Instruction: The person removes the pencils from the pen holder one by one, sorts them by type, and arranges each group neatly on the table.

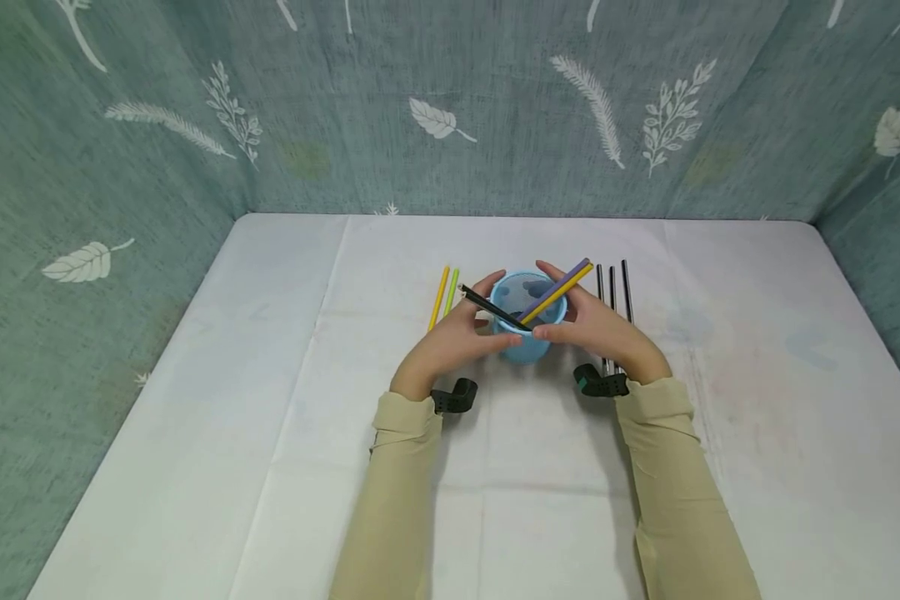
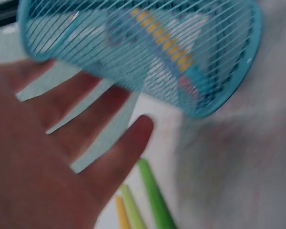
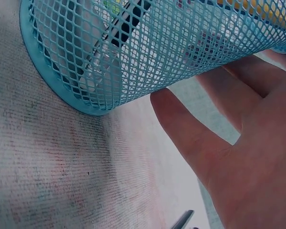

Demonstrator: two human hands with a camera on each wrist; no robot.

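A light blue mesh pen cup (image 1: 522, 348) is held between both hands near the middle of the table. The left hand (image 1: 456, 335) grips its left side, thumb at the front and fingers reaching round the back. On the opposite side, the right hand (image 1: 596, 323) grips it in the same way. Out of the cup lean a black pen (image 1: 493, 307) to the left, and a purple stick (image 1: 562, 285) and a yellow stick (image 1: 567, 294) to the right. Through the mesh, the right wrist view shows the clear tip of the black pen (image 3: 102, 57) near the base.
Left of the cup lie an orange-yellow stick (image 1: 438, 297) and a light green stick (image 1: 452, 289); a darker green one (image 2: 155, 193) shows in the left wrist view. Several dark slender sticks (image 1: 627, 292) lie beside and under the right forearm. White cloth (image 1: 307, 500) covers the table, with leaf-patterned curtains (image 1: 495, 108) around it.
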